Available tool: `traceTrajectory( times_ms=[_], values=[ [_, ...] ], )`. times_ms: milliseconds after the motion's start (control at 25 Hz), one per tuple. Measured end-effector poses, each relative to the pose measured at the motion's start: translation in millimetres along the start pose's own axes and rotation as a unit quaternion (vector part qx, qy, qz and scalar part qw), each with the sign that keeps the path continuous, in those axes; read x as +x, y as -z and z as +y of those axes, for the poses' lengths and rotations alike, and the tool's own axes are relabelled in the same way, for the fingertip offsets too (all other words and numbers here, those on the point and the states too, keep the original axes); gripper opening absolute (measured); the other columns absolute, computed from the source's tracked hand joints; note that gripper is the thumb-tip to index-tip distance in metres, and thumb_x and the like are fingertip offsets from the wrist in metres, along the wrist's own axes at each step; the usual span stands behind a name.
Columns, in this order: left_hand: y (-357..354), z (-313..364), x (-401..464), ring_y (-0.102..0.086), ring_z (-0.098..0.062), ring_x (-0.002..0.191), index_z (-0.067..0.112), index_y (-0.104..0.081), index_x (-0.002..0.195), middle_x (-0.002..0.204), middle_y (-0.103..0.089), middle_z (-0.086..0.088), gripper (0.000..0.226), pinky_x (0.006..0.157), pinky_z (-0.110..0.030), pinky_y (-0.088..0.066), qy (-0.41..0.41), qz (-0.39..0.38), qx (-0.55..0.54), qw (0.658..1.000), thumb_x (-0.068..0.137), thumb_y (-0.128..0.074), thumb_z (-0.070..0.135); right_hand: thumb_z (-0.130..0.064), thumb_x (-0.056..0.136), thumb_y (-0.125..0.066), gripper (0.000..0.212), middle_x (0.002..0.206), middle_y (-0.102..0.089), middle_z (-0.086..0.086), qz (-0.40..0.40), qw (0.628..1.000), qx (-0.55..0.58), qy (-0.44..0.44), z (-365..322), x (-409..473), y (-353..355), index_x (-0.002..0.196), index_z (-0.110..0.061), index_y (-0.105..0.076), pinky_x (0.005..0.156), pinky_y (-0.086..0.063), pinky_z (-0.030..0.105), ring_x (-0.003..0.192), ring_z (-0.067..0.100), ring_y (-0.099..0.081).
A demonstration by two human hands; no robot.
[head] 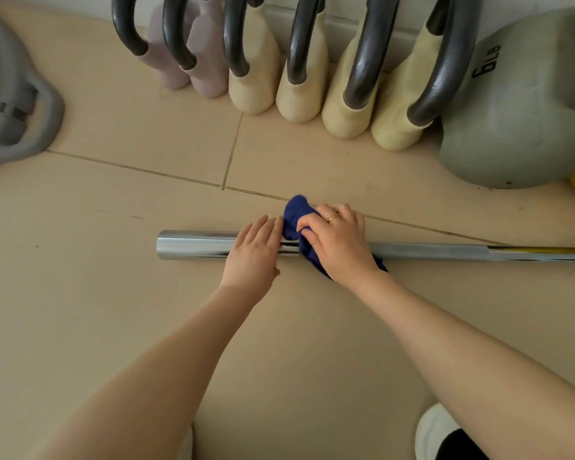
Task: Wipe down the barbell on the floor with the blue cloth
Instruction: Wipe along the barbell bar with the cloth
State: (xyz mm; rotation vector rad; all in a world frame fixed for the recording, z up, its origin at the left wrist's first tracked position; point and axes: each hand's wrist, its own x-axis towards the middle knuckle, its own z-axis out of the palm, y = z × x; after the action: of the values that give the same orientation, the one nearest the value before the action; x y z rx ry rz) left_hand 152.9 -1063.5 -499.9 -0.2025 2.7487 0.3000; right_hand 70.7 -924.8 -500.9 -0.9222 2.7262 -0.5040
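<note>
Floor (113, 293): beige tiles with grout lines; it carries everything below.
Barbell (429, 252): a chrome bar lying flat on the floor, running left to right, its open left end in view and its right part running out of the picture; this is the landmark for the rest.
Grey kettlebell (525, 104): marked 6 LB, standing on the floor beyond the barbell's right part, well apart from it.
Row of weights (299, 91): cream and pale pink bodies with dark curved handles, lined up along the wall beyond the barbell's middle.
Right hand (341, 240): lies over the barbell just right of the left hand, fingers curled and clamped on the blue cloth, pressing it onto the bar; a gold ring shows on one finger.
Left hand (254, 252): lies flat across the barbell near its left end, fingers straight and together, palm down on the metal, gripping nothing.
Blue cloth (296, 217): bunched over the barbell under the right hand, one fold sticking out beyond the bar, another on the near side by the wrist; it touches the left fingertips.
</note>
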Motion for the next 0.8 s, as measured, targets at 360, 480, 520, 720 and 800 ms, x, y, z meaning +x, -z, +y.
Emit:
traceTrajectory(
  times_ms=[360, 480, 520, 720, 800],
  values=[
    [-1, -1, 0, -0.012, -0.021, 0.146, 0.008, -0.007, 0.148, 0.155, -0.022, -0.005, 0.088, 0.119, -0.031, -0.007, -0.002, 0.002, -0.014, 1.0, 0.085, -0.065, 0.026, -0.041, 0.096, -0.039, 0.041, 0.126, -0.053, 0.007, -0.198, 0.974, -0.108, -0.021, 3, -7, -9, 0.123, -0.012, -0.048, 0.098, -0.034, 0.039, 0.116, 0.029, -0.045],
    [0, -1, 0, -0.012, -0.022, 0.145, 0.006, -0.007, 0.148, 0.155, -0.021, -0.007, 0.088, 0.119, -0.032, -0.007, -0.008, -0.013, 0.0, 1.0, 0.085, -0.066, 0.025, -0.033, 0.098, -0.037, 0.034, 0.126, -0.053, 0.008, -0.167, 0.98, -0.108, 0.012, -5, -10, -14, 0.121, -0.009, -0.048, 0.096, -0.032, 0.038, 0.117, 0.028, -0.043],
    [0, -1, 0, -0.012, -0.022, 0.145, 0.007, -0.007, 0.148, 0.155, -0.021, -0.007, 0.088, 0.119, -0.031, -0.007, -0.008, -0.012, 0.002, 1.0, 0.085, -0.065, 0.025, -0.032, 0.098, -0.037, 0.033, 0.125, -0.054, 0.008, -0.173, 0.978, -0.113, 0.028, 2, -11, -10, 0.119, -0.009, -0.049, 0.095, -0.032, 0.038, 0.117, 0.029, -0.044],
    [1, 2, 1, -0.012, -0.02, 0.145, 0.009, -0.006, 0.148, 0.155, -0.02, -0.004, 0.088, 0.119, -0.031, -0.008, 0.017, -0.01, -0.01, 1.0, 0.085, -0.066, 0.023, -0.031, 0.099, -0.034, 0.028, 0.112, -0.061, 0.007, -0.146, 0.966, -0.184, -0.103, 38, -12, 20, 0.105, -0.011, -0.053, 0.088, -0.034, 0.04, 0.109, 0.028, -0.049],
    [2, 7, 3, -0.011, -0.021, 0.146, 0.009, -0.006, 0.148, 0.155, -0.02, -0.004, 0.088, 0.119, -0.031, -0.008, 0.031, -0.016, -0.018, 0.999, 0.085, -0.066, 0.02, -0.031, 0.098, -0.035, 0.029, 0.111, -0.063, 0.008, -0.154, 0.974, -0.133, -0.1, 5, 1, 9, 0.105, -0.01, -0.054, 0.087, -0.033, 0.04, 0.109, 0.029, -0.05]
  ],
)
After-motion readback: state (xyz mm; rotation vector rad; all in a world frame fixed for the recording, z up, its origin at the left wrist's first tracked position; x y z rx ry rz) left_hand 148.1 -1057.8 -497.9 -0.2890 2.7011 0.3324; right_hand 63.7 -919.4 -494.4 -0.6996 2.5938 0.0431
